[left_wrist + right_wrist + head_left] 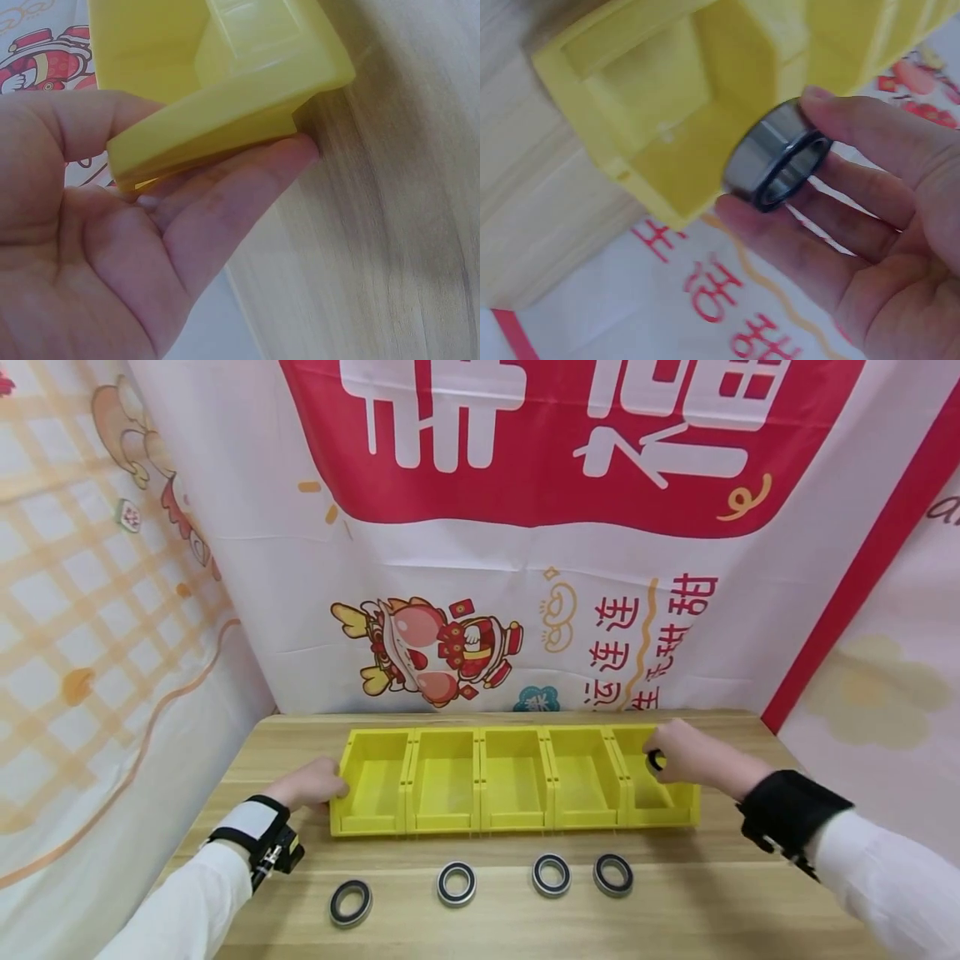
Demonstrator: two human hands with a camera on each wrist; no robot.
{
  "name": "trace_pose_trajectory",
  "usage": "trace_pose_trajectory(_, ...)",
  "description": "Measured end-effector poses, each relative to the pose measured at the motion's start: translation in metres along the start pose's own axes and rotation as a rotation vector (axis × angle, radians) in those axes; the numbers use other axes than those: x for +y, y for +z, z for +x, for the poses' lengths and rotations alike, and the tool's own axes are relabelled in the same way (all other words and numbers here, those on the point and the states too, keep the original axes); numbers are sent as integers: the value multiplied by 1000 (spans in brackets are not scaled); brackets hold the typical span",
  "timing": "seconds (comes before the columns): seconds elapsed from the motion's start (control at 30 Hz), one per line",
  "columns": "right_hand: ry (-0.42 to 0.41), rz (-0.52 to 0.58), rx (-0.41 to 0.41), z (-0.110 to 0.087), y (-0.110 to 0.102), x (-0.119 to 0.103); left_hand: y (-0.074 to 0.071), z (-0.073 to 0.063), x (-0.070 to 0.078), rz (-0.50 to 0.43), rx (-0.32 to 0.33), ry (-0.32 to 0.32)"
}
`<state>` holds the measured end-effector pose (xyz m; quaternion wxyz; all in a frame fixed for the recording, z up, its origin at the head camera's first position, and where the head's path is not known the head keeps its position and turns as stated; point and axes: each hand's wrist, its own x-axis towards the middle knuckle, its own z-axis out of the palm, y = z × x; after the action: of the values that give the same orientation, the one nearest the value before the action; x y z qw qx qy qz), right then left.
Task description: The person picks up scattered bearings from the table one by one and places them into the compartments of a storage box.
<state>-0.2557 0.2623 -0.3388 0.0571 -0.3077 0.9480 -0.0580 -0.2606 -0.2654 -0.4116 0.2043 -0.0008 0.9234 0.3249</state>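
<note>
A row of joined yellow bins (513,821) stands at the back of the wooden table. My left hand (315,782) grips the outer side wall of the leftmost bin, thumb over the rim and fingers along the outside, as the left wrist view shows. Above the rightmost bin, my right hand (686,753) pinches a ball bearing (769,157) between thumb and fingers. This bearing is a steel ring with a dark seal, held tilted over the bin opening. In the head view the hand hides most of it.
Several more bearings lie in front of the bins: one at the left (350,903), a second bearing (456,884) near the middle, and a pair further right, the outer bearing (612,875) beside its neighbour. A printed cloth (450,560) hangs behind the table.
</note>
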Motion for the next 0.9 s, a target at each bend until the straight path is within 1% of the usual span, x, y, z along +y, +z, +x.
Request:
trace_pose_trajectory(0.1, 17, 9, -16, 12, 15, 12, 1, -1, 1, 0, 3, -3)
trace_pose_trajectory(0.17, 15, 4, -5, 19, 28, 19, 1, -1, 1, -4, 3, -7)
trace_pose_trajectory(0.3, 74, 37, 8, 31, 52, 28, 1, -2, -1, -7, 8, -4)
trace_pose_trajectory(0.4, 124, 52, 23, 36, 68, 34, 0, -2, -1, 1, 13, 10)
trace_pose_trajectory(0.47, 135, 56, 39, 38, 77, 39, -1, -2, 0, 5, 9, 12)
trace_pose_trajectory(0.53, 127, 55, 61, 38, 85, 43, -1, -2, 1, 5, 4, 13)
trace_pose_trajectory(0.7, 97, 52, 128, 40, 96, 48, 0, -2, -1, -19, -2, 15)
trace_pose_trajectory(0.9, 87, 32, 146, 40, 99, 52, 0, -1, -3, -28, -4, 16)
